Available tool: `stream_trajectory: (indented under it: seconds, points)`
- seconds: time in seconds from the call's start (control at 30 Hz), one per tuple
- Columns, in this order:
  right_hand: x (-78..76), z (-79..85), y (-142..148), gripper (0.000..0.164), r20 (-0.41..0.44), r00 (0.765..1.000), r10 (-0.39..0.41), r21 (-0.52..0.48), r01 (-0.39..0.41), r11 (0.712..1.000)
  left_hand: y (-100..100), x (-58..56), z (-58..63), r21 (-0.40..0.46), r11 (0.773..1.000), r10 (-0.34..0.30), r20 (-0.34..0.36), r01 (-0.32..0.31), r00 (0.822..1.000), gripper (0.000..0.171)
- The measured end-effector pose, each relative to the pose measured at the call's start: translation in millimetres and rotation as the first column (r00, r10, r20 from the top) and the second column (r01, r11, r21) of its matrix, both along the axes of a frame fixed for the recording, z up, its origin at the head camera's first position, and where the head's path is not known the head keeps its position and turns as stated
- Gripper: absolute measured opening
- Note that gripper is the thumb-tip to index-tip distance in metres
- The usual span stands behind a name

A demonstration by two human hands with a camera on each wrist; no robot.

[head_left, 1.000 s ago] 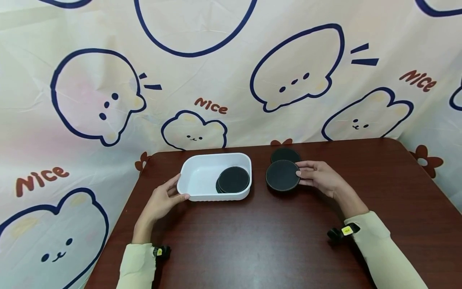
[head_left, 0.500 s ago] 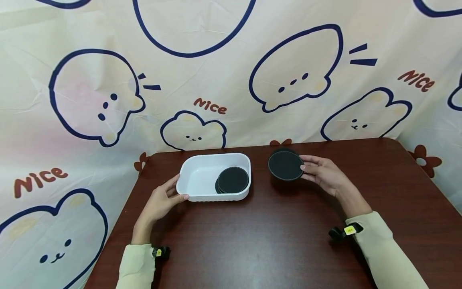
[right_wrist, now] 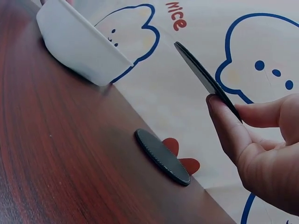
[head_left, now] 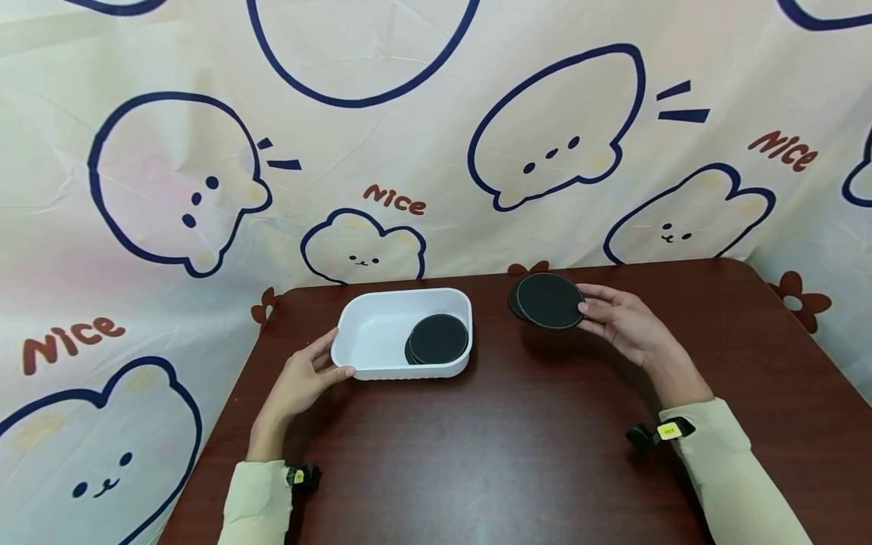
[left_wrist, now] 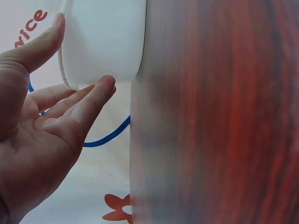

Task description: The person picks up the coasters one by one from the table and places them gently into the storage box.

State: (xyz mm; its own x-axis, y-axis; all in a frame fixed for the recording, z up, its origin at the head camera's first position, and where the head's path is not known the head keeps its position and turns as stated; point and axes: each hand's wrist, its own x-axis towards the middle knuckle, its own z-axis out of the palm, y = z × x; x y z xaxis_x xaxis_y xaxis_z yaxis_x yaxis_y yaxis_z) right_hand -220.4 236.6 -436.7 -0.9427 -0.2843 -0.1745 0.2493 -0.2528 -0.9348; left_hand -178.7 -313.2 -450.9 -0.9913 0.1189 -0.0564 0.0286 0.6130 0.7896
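Observation:
My left hand (head_left: 300, 382) grips the left end of a white plastic tray (head_left: 368, 329), thumb at its near side and fingers along its end. Inside the tray's right half lies a small stack of round black coasters (head_left: 439, 338). Away to the right, my right hand (head_left: 630, 325) pinches one edge of another black coaster (head_left: 550, 301) between thumb and fingers. The right wrist view shows this coaster raised and tilted, apart from a stitched-edge coaster (right_wrist: 162, 156) flat on the table. From the head view, the raised coaster hides most of that one.
The dark brown wooden table (head_left: 436, 454) ends at the back against a pale cartoon-printed cloth (head_left: 450, 242). The coaster on the table lies close to this back edge. Black straps with small devices (head_left: 661, 434) sit at both wrists.
My right hand has moved the held coaster up and to the right in the head view, across the coaster lying behind it. The left hand and tray have stayed in place.

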Motion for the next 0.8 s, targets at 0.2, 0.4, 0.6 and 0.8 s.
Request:
stream_trajectory:
  seconds: [0.2,0.4,0.6,0.8]
  points:
    - [-0.2,-0.4,-1.8,0.063,0.007,1.000,0.004,-0.025,-0.004,1.000,0.8,-0.5,0.3,-0.011,1.000,0.005,0.002,-0.005,1.000,0.092]
    - [-3.2,-1.2,-13.1,0.058,0.009,1.000,-0.003,-0.026,0.003,1.000,0.6,0.2,0.0,-0.012,1.000,0.007,0.005,-0.007,1.000,0.092]
    - [-5.2,-2.7,-26.0,0.061,0.006,1.000,0.010,-0.023,-0.010,1.000,-0.5,-0.1,-1.5,0.000,1.000,0.005,0.007,-0.005,1.000,0.092]
    - [-5.3,-2.9,-33.1,0.067,0.021,1.000,0.011,-0.019,-0.011,1.000,-0.9,-0.8,-1.0,0.005,1.000,0.000,0.002,0.000,1.000,0.093]
